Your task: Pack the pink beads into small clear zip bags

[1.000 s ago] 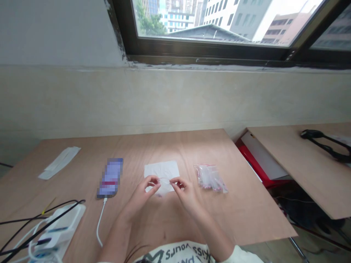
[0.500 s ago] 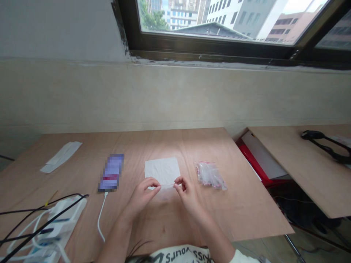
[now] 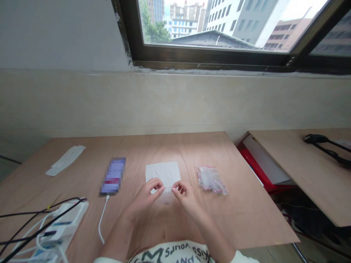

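Note:
My left hand [image 3: 148, 194] and my right hand [image 3: 187, 197] face each other over the middle of the table, each in a pinch of thumb and fingers. Between them hangs a small clear plastic bag [image 3: 168, 194], its upper edge gripped at both ends; it is so transparent that its contents, if any, cannot be made out. Just beyond the fingertips a white tissue [image 3: 163, 171] lies flat. To the right of it rests a clear zip bag [image 3: 211, 180] with a pink-red top edge, filled with crumpled clear plastic pieces.
Left of the tissue lies a phone [image 3: 113, 176] with a white cable [image 3: 101, 223] plugged in. A power strip [image 3: 65, 219] with tangled cords fills the near left. Folded white paper [image 3: 65, 160] lies at the back left. On the right stands another table [image 3: 307, 171] beyond a gap.
My hands have come closer together, the left moving right and the right slightly left, still pinching the clear bag. The camera view has tilted up slightly.

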`<state>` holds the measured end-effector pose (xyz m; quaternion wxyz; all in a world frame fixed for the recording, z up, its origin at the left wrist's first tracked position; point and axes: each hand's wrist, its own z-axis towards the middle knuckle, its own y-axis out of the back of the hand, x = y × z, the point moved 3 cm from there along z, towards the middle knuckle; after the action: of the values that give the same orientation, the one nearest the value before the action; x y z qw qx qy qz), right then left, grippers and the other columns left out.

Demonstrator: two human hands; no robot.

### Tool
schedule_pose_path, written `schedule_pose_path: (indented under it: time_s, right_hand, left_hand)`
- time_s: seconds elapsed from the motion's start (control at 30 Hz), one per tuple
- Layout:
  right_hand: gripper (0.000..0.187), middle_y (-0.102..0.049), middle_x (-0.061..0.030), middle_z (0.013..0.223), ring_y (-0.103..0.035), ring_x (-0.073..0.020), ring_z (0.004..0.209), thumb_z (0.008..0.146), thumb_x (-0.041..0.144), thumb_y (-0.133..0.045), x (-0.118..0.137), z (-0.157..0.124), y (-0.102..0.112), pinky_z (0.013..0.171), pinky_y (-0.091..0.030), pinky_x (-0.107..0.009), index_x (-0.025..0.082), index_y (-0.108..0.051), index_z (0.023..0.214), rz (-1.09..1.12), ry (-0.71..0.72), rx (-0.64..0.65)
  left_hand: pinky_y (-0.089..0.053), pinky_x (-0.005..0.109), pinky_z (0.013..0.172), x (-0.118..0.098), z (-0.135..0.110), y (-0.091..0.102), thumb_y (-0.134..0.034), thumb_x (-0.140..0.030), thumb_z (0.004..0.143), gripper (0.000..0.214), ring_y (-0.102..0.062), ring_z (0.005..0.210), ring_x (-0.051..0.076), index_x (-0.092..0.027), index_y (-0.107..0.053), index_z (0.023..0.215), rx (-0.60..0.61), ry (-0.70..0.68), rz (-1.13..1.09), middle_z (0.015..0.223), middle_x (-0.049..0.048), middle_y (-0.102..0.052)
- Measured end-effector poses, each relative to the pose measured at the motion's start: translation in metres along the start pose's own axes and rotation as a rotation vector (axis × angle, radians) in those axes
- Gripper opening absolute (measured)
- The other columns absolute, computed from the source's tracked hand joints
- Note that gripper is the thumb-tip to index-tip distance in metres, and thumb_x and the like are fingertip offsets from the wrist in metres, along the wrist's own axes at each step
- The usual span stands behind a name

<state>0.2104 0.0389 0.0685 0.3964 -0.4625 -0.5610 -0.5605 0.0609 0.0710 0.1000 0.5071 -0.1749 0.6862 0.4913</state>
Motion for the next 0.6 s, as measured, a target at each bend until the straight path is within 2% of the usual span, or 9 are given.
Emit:
schedule_pose_path:
  time_s: [0.1, 0.33, 0.53, 0.6]
  right_hand:
    - [0.014, -0.053, -0.0008, 0.066, -0.045, -0.0122, 0.060, 0.067, 0.030, -0.054, 0.001, 0.003, -0.005, 0.056, -0.034, -0.023, 0.016, -0.054, 0.066, 0.088, -0.023, 0.068]
    - [0.018, -0.043, 0.0037, 0.053, -0.039, -0.0101, 0.052, 0.064, 0.029, -0.057, -0.009, 0.001, -0.003, 0.051, -0.031, -0.022, 0.017, -0.048, 0.054, 0.160, -0.052, -0.001]
    - [0.016, -0.053, 0.0013, 0.061, -0.045, -0.0114, 0.056, 0.065, 0.033, -0.058, -0.013, -0.004, -0.006, 0.053, -0.035, -0.023, 0.018, -0.056, 0.065, 0.204, -0.091, 0.067]
    - [0.017, -0.053, 0.0015, 0.058, -0.045, -0.0113, 0.054, 0.064, 0.034, -0.059, -0.013, -0.004, -0.007, 0.051, -0.035, -0.023, 0.017, -0.055, 0.063, 0.233, -0.120, 0.076]
  left_hand:
    - [-0.038, 0.024, 0.064, 0.002, 0.004, -0.002, -0.044, -0.030, 0.079, 0.021, -0.047, 0.067, 0.012, -0.017, -0.050, 0.065, -0.031, -0.014, 0.010, 0.066, -0.0012, -0.049]
    - [-0.040, 0.026, 0.068, 0.007, -0.001, -0.003, -0.049, -0.033, 0.076, 0.018, -0.051, 0.074, 0.015, -0.018, -0.058, 0.072, 0.013, 0.060, -0.016, 0.074, 0.0010, -0.056]
    - [-0.039, 0.026, 0.069, 0.004, -0.008, -0.002, -0.046, -0.030, 0.078, 0.018, -0.050, 0.074, 0.015, -0.017, -0.057, 0.071, -0.035, 0.057, -0.012, 0.072, 0.0011, -0.055]
    - [-0.039, 0.026, 0.070, 0.003, -0.009, -0.004, -0.045, -0.030, 0.078, 0.018, -0.050, 0.074, 0.014, -0.017, -0.056, 0.072, -0.023, 0.065, -0.023, 0.073, 0.0010, -0.054]
